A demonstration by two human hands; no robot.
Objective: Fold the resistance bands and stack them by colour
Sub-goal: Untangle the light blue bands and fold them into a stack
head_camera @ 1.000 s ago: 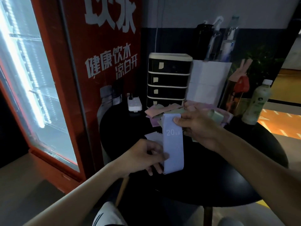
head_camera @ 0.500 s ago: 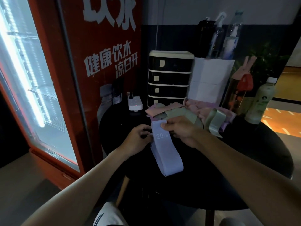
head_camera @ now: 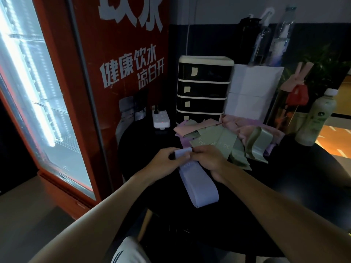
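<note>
Glass of a tall red drinks fridge [head_camera: 38,92] glowed along the left, its door frame close beside the left rim of the round black counter [head_camera: 284,196]. A white power strip [head_camera: 161,119] lay at the counter's back left edge, with bare dark surface between it and the hands.

The left hand [head_camera: 163,162] had its fingers curled, pinching the upper end of the long lavender resistance band [head_camera: 199,188]. The right hand [head_camera: 209,160], touching the left, also gripped that upper end with curled fingers. The band ran down toward the near rim and ended in a rounded loop; whether it lay flat on the counter could not be told.

Just behind the hands sat a loose heap of green, pink and purple bands [head_camera: 218,141], against a black drawer unit with cream edges [head_camera: 203,88]. A pale green bottle with a white cap [head_camera: 317,118] stood at the right rim. Open black surface lay right of the right forearm.
</note>
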